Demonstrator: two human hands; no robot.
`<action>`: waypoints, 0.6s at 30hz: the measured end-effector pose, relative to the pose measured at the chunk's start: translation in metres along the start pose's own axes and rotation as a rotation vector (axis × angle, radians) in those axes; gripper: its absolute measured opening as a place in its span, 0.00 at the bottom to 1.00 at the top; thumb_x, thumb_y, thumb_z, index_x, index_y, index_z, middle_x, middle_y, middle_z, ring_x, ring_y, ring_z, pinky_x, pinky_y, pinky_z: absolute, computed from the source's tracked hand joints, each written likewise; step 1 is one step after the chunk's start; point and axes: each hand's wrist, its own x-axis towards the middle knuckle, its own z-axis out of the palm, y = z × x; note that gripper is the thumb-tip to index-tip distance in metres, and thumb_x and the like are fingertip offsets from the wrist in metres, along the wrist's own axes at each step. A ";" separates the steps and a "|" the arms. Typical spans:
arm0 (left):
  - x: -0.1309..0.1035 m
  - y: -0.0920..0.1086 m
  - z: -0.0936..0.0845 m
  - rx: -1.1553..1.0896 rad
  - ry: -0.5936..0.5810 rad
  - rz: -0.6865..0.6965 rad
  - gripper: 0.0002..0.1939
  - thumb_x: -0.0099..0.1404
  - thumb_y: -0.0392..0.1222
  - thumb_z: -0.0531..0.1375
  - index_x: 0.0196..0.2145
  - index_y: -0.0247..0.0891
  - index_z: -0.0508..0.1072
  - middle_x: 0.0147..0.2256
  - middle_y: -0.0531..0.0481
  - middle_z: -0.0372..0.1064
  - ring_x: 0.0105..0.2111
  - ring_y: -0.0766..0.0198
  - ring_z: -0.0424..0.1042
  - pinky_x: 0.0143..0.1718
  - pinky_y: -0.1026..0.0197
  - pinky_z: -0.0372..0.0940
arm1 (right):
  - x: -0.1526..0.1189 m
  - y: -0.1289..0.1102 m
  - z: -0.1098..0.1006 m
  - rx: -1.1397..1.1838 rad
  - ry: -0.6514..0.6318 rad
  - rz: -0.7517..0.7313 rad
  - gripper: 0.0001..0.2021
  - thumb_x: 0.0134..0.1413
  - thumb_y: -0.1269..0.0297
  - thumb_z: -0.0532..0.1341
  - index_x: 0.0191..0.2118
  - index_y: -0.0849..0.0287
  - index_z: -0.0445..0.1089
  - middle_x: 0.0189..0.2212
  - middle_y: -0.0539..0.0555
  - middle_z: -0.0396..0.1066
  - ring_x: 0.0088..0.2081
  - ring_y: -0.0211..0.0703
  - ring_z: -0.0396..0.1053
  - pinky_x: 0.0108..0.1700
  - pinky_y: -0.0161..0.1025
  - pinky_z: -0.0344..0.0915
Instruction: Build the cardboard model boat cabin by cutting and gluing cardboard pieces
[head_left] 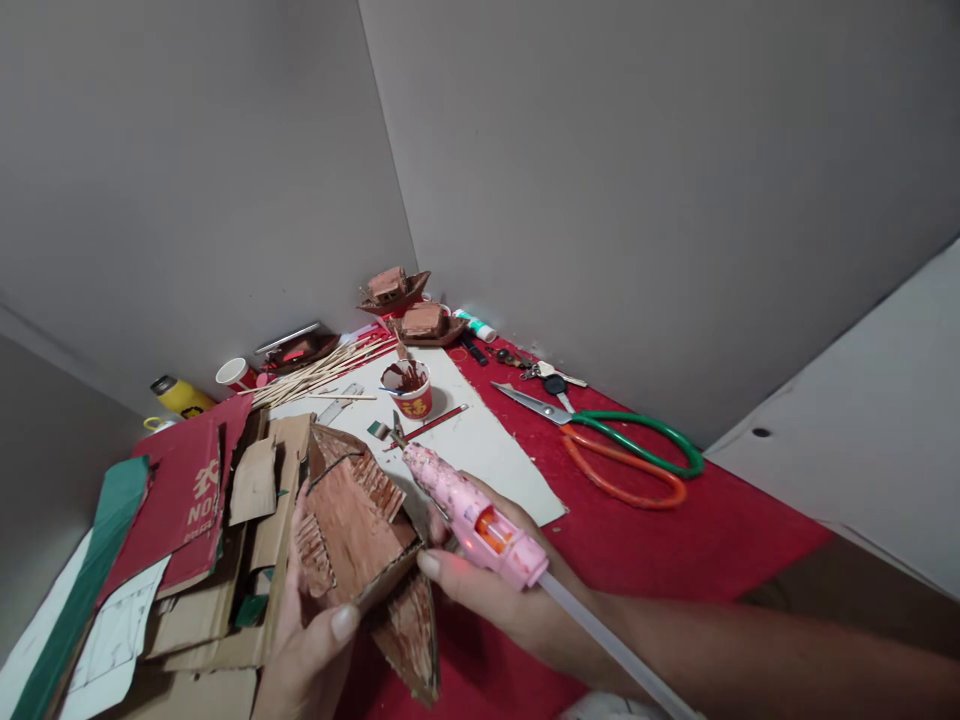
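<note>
A brown-painted cardboard model boat [360, 530] is tilted up close in front of me, above the table. My left hand [311, 640] is closed around its left side, with the thumb pressed on the near edge. At its right side, my right hand [480, 590] grips a pink hot glue gun [480, 515], a clear glue stick [607, 640] sticking out of its rear. My right thumb tip touches the boat's edge; the other right fingers are partly hidden. The gun's nozzle points away, over the white sheet [495, 450].
Large scissors [630, 445] lie right on the red tabletop [750, 520]. A paint cup [414, 400] stands behind the boat, near a pencil [439, 424]. Wooden sticks [322, 368] and finished model boats [424, 322] sit toward the corner walls. Cardboard pieces [202, 630] pile at left.
</note>
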 end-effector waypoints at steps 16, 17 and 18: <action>0.006 0.002 -0.001 -0.087 -0.080 -0.067 0.46 0.55 0.40 0.68 0.66 0.57 0.52 0.58 0.52 0.69 0.60 0.49 0.64 0.60 0.50 0.60 | 0.000 -0.012 -0.011 -0.081 -0.011 0.104 0.11 0.55 0.56 0.63 0.34 0.54 0.60 0.26 0.46 0.62 0.24 0.36 0.62 0.27 0.33 0.61; 0.009 0.002 -0.004 -0.103 -0.074 -0.081 0.44 0.57 0.40 0.67 0.66 0.58 0.53 0.58 0.53 0.70 0.59 0.51 0.66 0.59 0.53 0.62 | 0.001 -0.015 -0.013 -0.122 0.016 0.106 0.12 0.56 0.55 0.62 0.34 0.54 0.60 0.25 0.46 0.62 0.23 0.36 0.61 0.26 0.33 0.60; 0.011 0.002 -0.007 -0.120 -0.067 -0.096 0.41 0.59 0.41 0.66 0.65 0.58 0.55 0.56 0.54 0.71 0.57 0.53 0.68 0.57 0.56 0.63 | 0.002 -0.019 -0.016 -0.172 0.035 0.109 0.12 0.56 0.54 0.61 0.33 0.54 0.60 0.24 0.45 0.61 0.23 0.36 0.60 0.25 0.33 0.59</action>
